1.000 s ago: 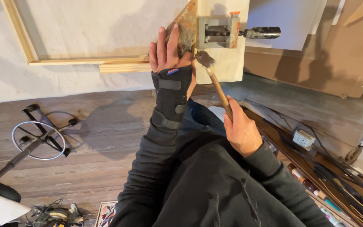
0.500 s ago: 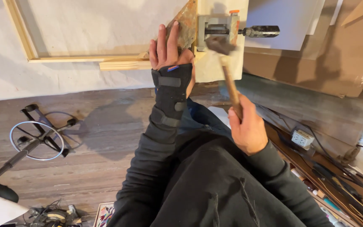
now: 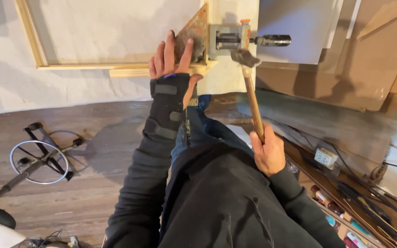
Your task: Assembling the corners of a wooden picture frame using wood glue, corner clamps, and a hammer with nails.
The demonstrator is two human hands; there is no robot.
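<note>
My right hand (image 3: 267, 151) is clamped around the hammer (image 3: 251, 87) by the clamp (image 3: 228, 40), while my braced left hand (image 3: 171, 62) presses flat, fingers apart, on the wooden frame (image 3: 129, 71).

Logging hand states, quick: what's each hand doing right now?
Left hand: open, flat on the wooden frame corner.
Right hand: closed around the hammer handle.

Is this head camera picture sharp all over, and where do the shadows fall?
Head view: the wooden-handled hammer in the right hand looks slightly smeared at its metal head, while the left hand in its black wrist brace stays crisp on the pale wooden frame. Soft light throws a broad shadow on the grey plank floor. Straight edges bow near the borders.
</note>
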